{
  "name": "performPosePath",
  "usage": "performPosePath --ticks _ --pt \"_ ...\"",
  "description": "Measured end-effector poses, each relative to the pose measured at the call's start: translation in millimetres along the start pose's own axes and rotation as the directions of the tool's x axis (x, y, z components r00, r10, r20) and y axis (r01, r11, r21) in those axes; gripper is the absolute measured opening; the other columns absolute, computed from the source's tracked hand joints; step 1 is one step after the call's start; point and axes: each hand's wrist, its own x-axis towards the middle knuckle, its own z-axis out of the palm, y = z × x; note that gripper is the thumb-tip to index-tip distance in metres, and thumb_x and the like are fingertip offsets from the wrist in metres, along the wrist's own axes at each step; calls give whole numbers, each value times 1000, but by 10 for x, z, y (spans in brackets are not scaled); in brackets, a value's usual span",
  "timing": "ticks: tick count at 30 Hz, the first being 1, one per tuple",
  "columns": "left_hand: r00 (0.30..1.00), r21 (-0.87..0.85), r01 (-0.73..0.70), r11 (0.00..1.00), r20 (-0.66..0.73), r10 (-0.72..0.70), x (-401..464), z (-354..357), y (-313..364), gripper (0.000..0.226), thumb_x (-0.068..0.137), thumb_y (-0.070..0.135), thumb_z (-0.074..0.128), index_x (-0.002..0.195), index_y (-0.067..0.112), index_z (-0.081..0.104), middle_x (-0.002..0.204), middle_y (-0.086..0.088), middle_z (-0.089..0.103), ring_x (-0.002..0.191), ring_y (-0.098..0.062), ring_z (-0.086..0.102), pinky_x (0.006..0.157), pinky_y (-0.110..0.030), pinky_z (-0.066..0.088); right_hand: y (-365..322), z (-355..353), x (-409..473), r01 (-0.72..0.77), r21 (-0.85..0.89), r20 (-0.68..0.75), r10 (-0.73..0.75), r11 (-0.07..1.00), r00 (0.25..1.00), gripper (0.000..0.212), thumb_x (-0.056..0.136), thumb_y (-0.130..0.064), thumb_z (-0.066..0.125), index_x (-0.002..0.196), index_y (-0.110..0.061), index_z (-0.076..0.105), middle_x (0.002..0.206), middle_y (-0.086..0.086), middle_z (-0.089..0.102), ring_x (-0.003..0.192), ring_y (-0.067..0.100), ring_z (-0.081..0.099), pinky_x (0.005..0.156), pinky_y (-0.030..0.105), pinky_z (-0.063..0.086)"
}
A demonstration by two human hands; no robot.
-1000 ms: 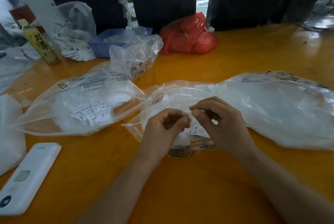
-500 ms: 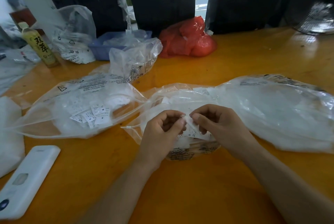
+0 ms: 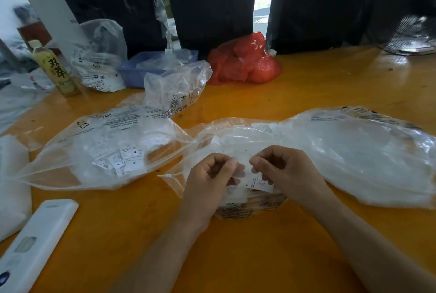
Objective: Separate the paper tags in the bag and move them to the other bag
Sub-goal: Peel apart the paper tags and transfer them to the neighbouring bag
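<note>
A clear plastic bag (image 3: pixel 226 136) lies in the middle of the orange table, under both my hands. My left hand (image 3: pixel 210 179) and my right hand (image 3: pixel 285 170) face each other over it, fingers curled, pinching white paper tags (image 3: pixel 259 184) between thumbs and fingertips. One tag marked S hangs below my right fingers. To the left lies a second clear bag (image 3: pixel 77 151) with several loose white size tags (image 3: pixel 125 158) inside it.
A large clear bag (image 3: pixel 358 155) lies at the right. A white remote-like device (image 3: pixel 35 243) sits at the front left. At the back stand a bottle (image 3: pixel 54 70), a blue tray (image 3: pixel 141 68), a red bag (image 3: pixel 245 61) and more clear bags (image 3: pixel 174 89).
My hands have drawn slightly apart, and the tag under my right fingers now hangs lower and more exposed. The bags have not shifted.
</note>
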Motion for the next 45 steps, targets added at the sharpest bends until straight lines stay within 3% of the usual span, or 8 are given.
performPosePath --ticks 5,10,13,21,25,28,40,45 --pt "998 -105 44 994 47 -40 11 -26 28 21 91 49 76 95 28 77 101 -4 80 96 -22 78 80 -27 61 -12 25 -15 38 -76 -36 -41 996 999 29 88 -66 58 83 -41 71 66 0 68 50 25 55 48 31 43" --pt "1000 -50 -12 999 12 12 35 -12 -57 4 94 27 77 94 26 81 99 -5 81 97 -21 78 82 -29 61 -36 55 -28 34 -112 -56 -40 993 998 41 87 -69 49 79 -37 74 68 -4 70 51 24 57 46 37 44" --pt "999 -208 27 978 -24 -33 57 -13 -39 13 85 31 78 88 19 80 103 -10 80 103 -24 76 85 -29 60 -12 75 -23 65 -201 -15 -69 977 997 42 89 -69 43 80 -39 71 69 -20 69 50 6 56 45 16 39" --pt "995 -386 88 918 -9 -100 90 -43 -24 20 99 -4 60 85 10 60 102 -22 78 104 -34 76 86 -38 62 174 -10 48 85 -742 135 25 665 991 50 96 -62 55 137 -33 56 130 -13 53 119 11 52 101 28 44" --pt "997 -319 74 945 10 -75 80 -35 -41 28 100 1 62 81 20 71 86 -15 73 92 -28 73 88 -42 58 173 -16 71 87 -696 109 -15 712 994 7 99 -40 63 104 -34 64 106 -16 56 101 9 58 85 23 48" --pt "998 -284 61 957 26 -56 73 -22 -63 14 97 13 71 85 19 75 85 -9 71 86 -25 67 93 -47 56 189 -29 89 56 -646 68 -16 761 998 10 99 -34 64 91 -37 59 93 -19 58 84 2 57 72 18 46" --pt "997 -164 52 985 -50 -61 -8 62 -2 13 82 32 75 93 33 82 100 -4 81 90 -17 78 47 -20 51 233 -160 145 19 -136 -99 -33 990 995 20 101 -26 64 115 -41 62 87 -14 66 68 3 61 61 17 50" --pt "992 -261 88 961 -60 -107 -7 68 -18 23 78 21 80 100 18 82 103 -12 81 97 -26 80 69 -21 62 134 -161 96 1 128 -73 8 992 997 27 97 -18 70 116 -36 61 93 -2 65 72 17 71 64 26 57"
